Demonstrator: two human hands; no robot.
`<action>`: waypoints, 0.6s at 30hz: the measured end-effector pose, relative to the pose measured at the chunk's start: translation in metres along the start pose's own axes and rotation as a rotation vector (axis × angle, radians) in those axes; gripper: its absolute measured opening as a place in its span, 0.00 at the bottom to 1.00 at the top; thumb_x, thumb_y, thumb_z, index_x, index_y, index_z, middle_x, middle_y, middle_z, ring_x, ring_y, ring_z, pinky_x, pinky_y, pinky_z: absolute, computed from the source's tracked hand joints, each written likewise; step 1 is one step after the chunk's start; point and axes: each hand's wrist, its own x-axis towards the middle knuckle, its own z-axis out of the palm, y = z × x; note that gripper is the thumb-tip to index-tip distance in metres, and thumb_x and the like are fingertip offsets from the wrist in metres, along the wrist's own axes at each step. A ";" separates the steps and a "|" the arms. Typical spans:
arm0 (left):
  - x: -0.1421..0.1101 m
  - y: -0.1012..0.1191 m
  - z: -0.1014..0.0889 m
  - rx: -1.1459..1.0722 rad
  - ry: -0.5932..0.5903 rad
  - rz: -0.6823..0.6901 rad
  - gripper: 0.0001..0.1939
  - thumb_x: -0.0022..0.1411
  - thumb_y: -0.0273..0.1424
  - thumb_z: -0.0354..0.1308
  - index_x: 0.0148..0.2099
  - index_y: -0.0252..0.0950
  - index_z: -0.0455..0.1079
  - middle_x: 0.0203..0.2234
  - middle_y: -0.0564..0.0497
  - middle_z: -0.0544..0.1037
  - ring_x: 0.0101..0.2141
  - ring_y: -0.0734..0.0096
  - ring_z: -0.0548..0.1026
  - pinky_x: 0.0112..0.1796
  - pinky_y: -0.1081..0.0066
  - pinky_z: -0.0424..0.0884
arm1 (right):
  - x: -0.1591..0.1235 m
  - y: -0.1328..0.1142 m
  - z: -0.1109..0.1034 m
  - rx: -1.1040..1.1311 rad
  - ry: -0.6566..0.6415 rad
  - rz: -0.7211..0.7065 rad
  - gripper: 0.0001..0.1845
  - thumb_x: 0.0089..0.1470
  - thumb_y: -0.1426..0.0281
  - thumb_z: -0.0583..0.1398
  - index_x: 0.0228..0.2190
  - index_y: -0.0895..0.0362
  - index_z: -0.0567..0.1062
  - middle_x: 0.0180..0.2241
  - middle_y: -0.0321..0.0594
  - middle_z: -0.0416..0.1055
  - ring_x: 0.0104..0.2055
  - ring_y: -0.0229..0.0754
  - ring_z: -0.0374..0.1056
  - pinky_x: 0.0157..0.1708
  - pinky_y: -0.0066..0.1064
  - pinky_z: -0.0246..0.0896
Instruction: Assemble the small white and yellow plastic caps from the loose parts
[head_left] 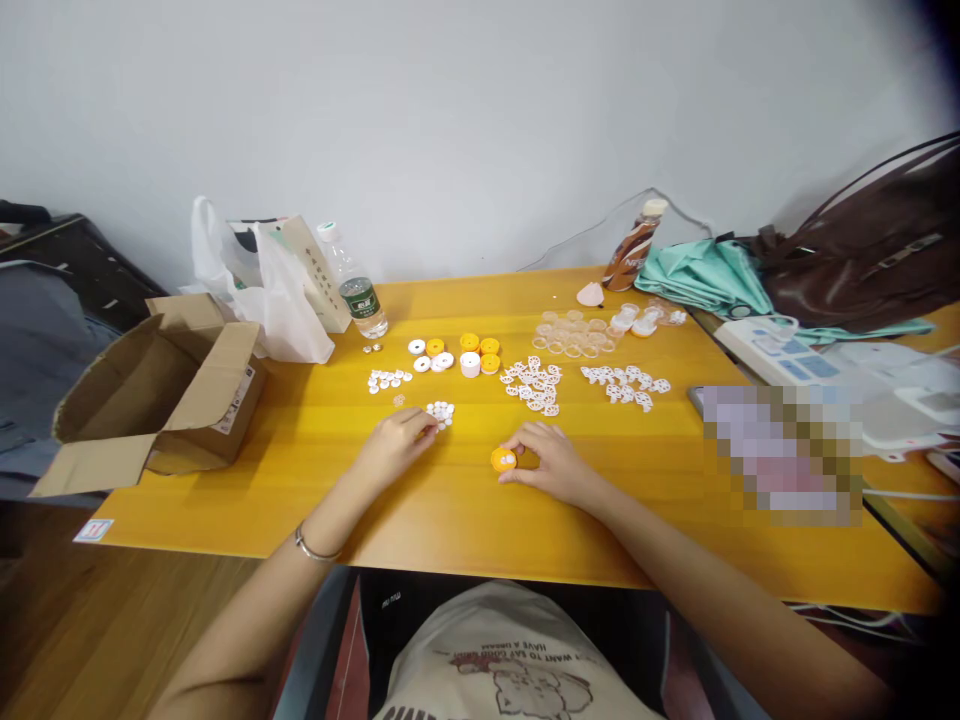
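My right hand (pixel 551 462) holds a small round orange piece (pixel 498 461) between thumb and fingers, just above or on the table; small white bits show on it. My left hand (pixel 397 446) is closed, fingertips together beside a little pile of white discs (pixel 444 412). Whatever those fingertips hold, if anything, is hidden. Beyond the hands stand several orange round parts (pixel 469 342), white rings (pixel 422 364) and a white cup-like part (pixel 470 367). Small white knobbed pieces (pixel 386 380) lie to the left, and white openwork leaf-shaped pieces (pixel 534 385) to the right.
More white openwork pieces (pixel 626 384) and clear round caps (pixel 574 335) lie at right. An open cardboard box (pixel 202 400), plastic bag (pixel 277 310) and water bottle (pixel 360 295) stand left. A brown drink bottle (pixel 634 247), power strip (pixel 780 350) and blurred phone-like slab (pixel 772 445) are right.
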 end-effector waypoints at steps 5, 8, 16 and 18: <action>0.001 -0.018 0.005 0.156 -0.096 -0.014 0.08 0.63 0.27 0.48 0.34 0.34 0.69 0.28 0.48 0.72 0.30 0.70 0.71 0.32 0.72 0.67 | -0.001 -0.001 -0.001 -0.021 -0.005 -0.002 0.17 0.43 0.55 0.65 0.31 0.53 0.71 0.32 0.37 0.71 0.37 0.43 0.65 0.36 0.33 0.51; 0.002 -0.019 0.008 0.139 -0.118 -0.005 0.09 0.64 0.28 0.48 0.35 0.34 0.69 0.29 0.48 0.72 0.31 0.70 0.71 0.32 0.72 0.68 | -0.001 -0.001 -0.002 -0.022 -0.013 0.002 0.18 0.43 0.55 0.65 0.31 0.53 0.71 0.33 0.37 0.71 0.37 0.43 0.65 0.37 0.33 0.51; 0.004 0.007 0.005 -0.184 -0.046 0.033 0.09 0.64 0.33 0.50 0.40 0.34 0.68 0.32 0.48 0.73 0.34 0.71 0.72 0.37 0.71 0.68 | 0.000 0.000 0.001 -0.023 -0.011 0.010 0.19 0.42 0.54 0.65 0.32 0.54 0.71 0.32 0.37 0.70 0.37 0.43 0.64 0.36 0.33 0.50; 0.009 0.022 0.011 -0.263 -0.109 0.077 0.11 0.61 0.35 0.54 0.43 0.34 0.68 0.33 0.48 0.73 0.34 0.70 0.71 0.37 0.71 0.68 | 0.000 0.000 0.001 -0.027 -0.009 0.009 0.20 0.42 0.54 0.65 0.33 0.54 0.71 0.32 0.37 0.70 0.37 0.43 0.64 0.36 0.33 0.50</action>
